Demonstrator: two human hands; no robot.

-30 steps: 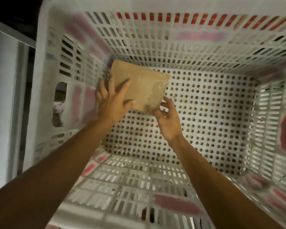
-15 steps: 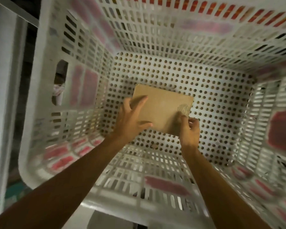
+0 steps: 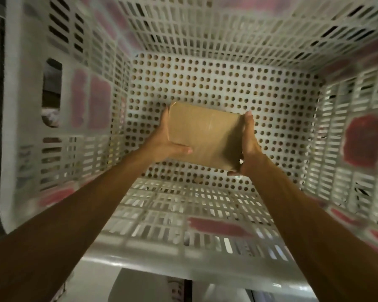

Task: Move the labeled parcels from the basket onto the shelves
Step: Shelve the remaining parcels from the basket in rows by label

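Both arms reach fwd & down into the white basket (image 3: 162,264), forearms bare, coming in from the bottom corners and converging toward the middle. The brown parcel (image 3: 203,136) is inside the basket, over the centre of the holed floor, clamped between the two hands; can't tell if it's clear of the floor.

L hand (image 3: 162,144) takes the parcel's left edge: fingers run up along that side, thumb (image 3: 183,150) laid flat across the near face pointing right. R hand (image 3: 249,147) takes the right edge, palm inward, fingers (image 3: 249,115) straight up along the side w/ tips at the top corner, thumb tucked round the near bottom corner. Hands are apart by the parcel's width, wrists roughly level.

Parcel is turned slightly, left top corner furthest away, broad face toward the camera w/ a glossy tape strip down it.

Basket walls are slotted, w/ blurred red/pink patches; handle cut-out (image 3: 51,92) in the left wall
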